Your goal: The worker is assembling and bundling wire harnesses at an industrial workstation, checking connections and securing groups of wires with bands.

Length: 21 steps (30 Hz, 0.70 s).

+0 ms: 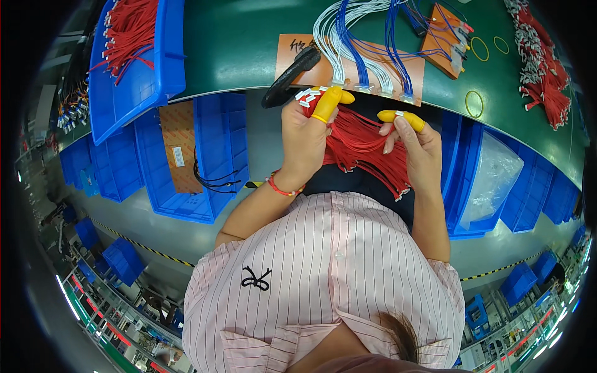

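Note:
My left hand [305,140] is closed round a bundle of red wires [354,140]. The wires' small white connectors [308,96] stick out beside the thumb, and yellow finger cots [328,102] cover its thumb and a fingertip. Over the lap, the rest of the bundle droops to the right, with more white ends at the bottom. To the right, my right hand [420,146] pinches a small white connector [399,114] between its thumb and a finger in a yellow cot. Whether a wire runs from that connector is hard to make out.
On the green table [236,50] lie white and blue cables [357,37], a black-handled tool [292,78], an orange block [444,40] and yellow rubber bands [474,104]. Red wires fill a blue tray [171,62] at left; more red wires [541,62] lie right. Blue bins [221,143] stand below.

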Available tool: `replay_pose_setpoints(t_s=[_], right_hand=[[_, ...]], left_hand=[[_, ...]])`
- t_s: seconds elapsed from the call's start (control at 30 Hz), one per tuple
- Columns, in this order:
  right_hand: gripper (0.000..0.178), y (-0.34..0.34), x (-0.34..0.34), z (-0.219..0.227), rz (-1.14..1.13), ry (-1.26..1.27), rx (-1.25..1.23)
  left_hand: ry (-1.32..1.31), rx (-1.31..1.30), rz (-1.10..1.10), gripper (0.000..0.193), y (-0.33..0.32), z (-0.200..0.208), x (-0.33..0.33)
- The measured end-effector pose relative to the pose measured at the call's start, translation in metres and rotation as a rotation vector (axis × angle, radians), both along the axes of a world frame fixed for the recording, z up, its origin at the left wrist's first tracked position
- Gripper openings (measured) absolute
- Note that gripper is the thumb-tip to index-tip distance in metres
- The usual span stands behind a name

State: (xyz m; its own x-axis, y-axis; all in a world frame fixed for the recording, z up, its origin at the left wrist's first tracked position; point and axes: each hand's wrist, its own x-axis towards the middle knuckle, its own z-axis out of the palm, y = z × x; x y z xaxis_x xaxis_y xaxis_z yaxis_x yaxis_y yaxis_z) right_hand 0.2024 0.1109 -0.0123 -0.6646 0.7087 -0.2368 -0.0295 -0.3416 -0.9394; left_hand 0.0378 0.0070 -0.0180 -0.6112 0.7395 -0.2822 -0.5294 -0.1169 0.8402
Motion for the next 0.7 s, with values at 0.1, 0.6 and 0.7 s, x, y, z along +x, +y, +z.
replay_pose_setpoints(t_s=[0.1,0.6,0.7], right_hand=[[0.027,0.002,-0.002,0.006,-0.056,-0.033,0.038],[0.027,0.013,-0.006,0.018,-0.087,-0.062,-0.069],[0.027,0.010,-0.006,0.013,-0.142,0.046,-0.231]], left_hand=[[-0.085,0.013,-0.049,0.023,0.000,0.008,0.000],[-0.398,0.107,-0.236,0.040,-0.024,0.007,-0.023],[-0.362,0.118,-0.233,0.040,-0.025,0.003,-0.024]])
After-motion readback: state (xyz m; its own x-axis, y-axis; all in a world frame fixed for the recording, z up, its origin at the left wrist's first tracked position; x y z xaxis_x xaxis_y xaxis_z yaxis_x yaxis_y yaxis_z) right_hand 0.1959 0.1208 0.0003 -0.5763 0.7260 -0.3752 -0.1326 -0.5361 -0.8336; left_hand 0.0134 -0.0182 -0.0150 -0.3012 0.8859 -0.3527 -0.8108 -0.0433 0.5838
